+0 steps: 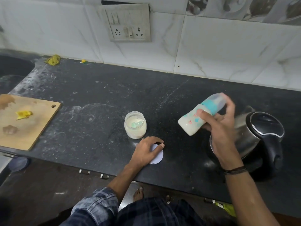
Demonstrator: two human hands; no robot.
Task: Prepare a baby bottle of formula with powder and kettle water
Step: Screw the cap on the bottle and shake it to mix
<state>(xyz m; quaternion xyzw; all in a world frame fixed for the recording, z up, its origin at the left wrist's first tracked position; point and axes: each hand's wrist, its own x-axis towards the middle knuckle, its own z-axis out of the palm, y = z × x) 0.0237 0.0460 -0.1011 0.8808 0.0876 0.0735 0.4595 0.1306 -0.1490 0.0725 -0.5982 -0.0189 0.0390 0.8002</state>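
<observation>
Evidently the mixing step is in hand: the right hand [223, 128] has its grip clamped round the waist of the baby bottle [193, 123]; the bottle is capped, tilted with its base toward the jar, and holds milky liquid, raised above the worktop [97, 95] just in front of the kettle [263, 132]; blur on the fingers suggests shaking. The left hand [146, 149] lies on the white lid [157, 156], fingers curved over it and thumb at its rim, a light grip; the powder jar [135, 125] stands open just behind, a green scoop showing inside. Next, I judge, the lid wants lifting and seating on the jar, and the bottle wants setting upright; open worktop lies between jar and kettle for that; the cutting board [29, 128] sits well apart at the left; the lid lies near the front edge, so a careless slide could tip it off.
</observation>
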